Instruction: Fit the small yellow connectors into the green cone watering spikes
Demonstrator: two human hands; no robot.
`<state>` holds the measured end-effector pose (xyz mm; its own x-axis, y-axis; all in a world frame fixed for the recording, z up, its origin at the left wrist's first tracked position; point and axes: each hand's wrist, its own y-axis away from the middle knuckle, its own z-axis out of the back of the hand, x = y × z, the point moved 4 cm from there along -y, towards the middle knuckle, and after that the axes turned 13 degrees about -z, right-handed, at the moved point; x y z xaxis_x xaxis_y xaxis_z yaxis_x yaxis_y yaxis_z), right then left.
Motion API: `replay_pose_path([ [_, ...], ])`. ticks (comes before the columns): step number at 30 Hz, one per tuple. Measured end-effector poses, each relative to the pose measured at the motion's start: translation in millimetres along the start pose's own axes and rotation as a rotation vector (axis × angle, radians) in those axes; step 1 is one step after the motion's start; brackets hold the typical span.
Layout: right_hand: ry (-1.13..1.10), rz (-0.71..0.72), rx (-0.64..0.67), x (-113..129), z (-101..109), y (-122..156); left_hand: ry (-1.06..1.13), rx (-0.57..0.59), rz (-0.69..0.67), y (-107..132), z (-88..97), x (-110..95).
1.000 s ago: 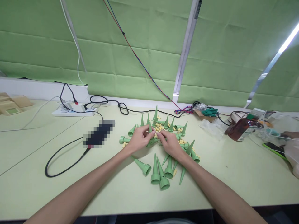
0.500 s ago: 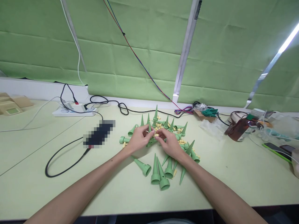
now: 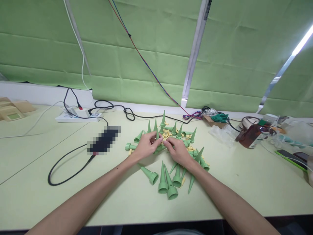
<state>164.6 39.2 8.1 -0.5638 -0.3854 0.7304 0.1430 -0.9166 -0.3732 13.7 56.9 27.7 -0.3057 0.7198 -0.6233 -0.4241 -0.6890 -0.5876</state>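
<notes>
A heap of green plastic cone spikes (image 3: 168, 182) lies on the pale green table (image 3: 122, 202), mixed with several small yellow pieces (image 3: 167, 133). My left hand (image 3: 146, 146) is closed around one green cone held over the heap. My right hand (image 3: 178, 150) meets it fingertip to fingertip, pinching something small at the cone's end; what it pinches is too small to name. Several cones stand upright behind my hands, others lie flat in front.
A black cable (image 3: 66, 169) loops at the left toward a white power strip (image 3: 77, 117). A blurred dark object (image 3: 104, 140) lies left of the heap. At the right are a brown bottle (image 3: 251, 135), plastic bags, a phone (image 3: 290, 156) and a cardboard box (image 3: 215, 120).
My hands stay together over the heap with only slight finger movement. A person's hand at the far right edge has withdrawn out of view.
</notes>
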Motion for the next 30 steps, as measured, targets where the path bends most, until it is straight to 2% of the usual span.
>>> replay_pose_path([
  [7, -0.018, -0.073, 0.026, -3.9, -2.1, -0.8, -0.001, 0.028, -0.002, 0.7, -1.4, 0.3],
  [11, 0.007, -0.104, -0.007, -4.3, -0.8, -0.6, -0.032, 0.016, -0.006, 0.3, -0.5, 1.4],
  [19, -0.054, 0.039, 0.004, 2.7, 0.0, 2.0, -0.062, -0.023, 0.011, -0.8, 2.1, 1.2],
  [30, -0.022, 0.033, 0.017, 0.3, 0.1, 1.2, -0.093, 0.01, -0.02, -0.4, 1.3, -1.0],
])
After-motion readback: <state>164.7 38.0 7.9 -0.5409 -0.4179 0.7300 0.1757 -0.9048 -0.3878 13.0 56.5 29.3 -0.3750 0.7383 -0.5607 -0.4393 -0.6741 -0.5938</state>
